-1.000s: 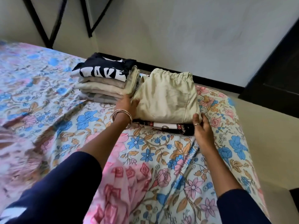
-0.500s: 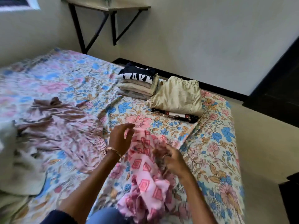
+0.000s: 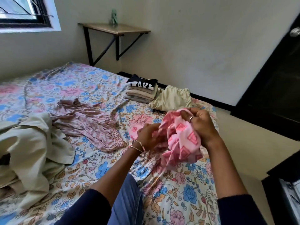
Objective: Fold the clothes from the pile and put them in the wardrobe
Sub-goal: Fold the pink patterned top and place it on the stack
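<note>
A crumpled pink garment with square patterns (image 3: 181, 140) hangs above the floral bed (image 3: 81, 88). My left hand (image 3: 148, 137) grips its left side and my right hand (image 3: 201, 124) grips its upper right edge. At the bed's far corner a stack of folded clothes (image 3: 142, 92) is topped by a black printed shirt. Beside that stack lie folded beige trousers (image 3: 172, 99) over a dark patterned piece. A mauve patterned garment (image 3: 87, 125) is spread unfolded on the bed. A pale cream garment (image 3: 30, 146) lies heaped at the left.
A dark wardrobe door (image 3: 274, 88) stands at the right beyond a strip of floor. A wall shelf (image 3: 113, 29) with a small green figure hangs above the bed's far end. A window is at the top left. Dark furniture sits at the lower right.
My hands left the folded beige trousers, took hold of the pink garment near me and lifted it off the bed. The view pulled back and up, showing the shelf and window.
</note>
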`<state>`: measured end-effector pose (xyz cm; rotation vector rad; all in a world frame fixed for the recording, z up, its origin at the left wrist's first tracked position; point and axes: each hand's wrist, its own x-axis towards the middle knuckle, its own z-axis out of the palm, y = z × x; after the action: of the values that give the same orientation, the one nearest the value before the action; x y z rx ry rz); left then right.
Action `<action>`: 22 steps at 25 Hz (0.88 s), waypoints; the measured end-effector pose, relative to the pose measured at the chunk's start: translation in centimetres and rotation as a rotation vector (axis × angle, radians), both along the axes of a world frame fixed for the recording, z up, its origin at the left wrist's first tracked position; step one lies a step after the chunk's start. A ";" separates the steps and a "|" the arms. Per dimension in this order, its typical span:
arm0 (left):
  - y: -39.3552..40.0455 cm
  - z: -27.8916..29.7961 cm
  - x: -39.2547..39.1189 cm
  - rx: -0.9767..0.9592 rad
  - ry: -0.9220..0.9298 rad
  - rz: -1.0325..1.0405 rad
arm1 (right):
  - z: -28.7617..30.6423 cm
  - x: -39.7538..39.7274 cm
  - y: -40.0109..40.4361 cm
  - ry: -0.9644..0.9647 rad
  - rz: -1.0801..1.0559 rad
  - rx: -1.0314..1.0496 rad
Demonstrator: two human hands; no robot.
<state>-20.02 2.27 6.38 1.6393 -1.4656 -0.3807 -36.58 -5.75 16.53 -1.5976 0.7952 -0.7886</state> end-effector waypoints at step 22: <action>1.2 -8.2 -7.8 0.783 -0.338 0.036 | -22.1 -9.0 -0.4 0.784 -0.511 0.065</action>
<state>-27.87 3.42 -1.79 2.4372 -1.6367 -0.7526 -45.61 -6.11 -5.61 -1.6647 1.8220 -0.4487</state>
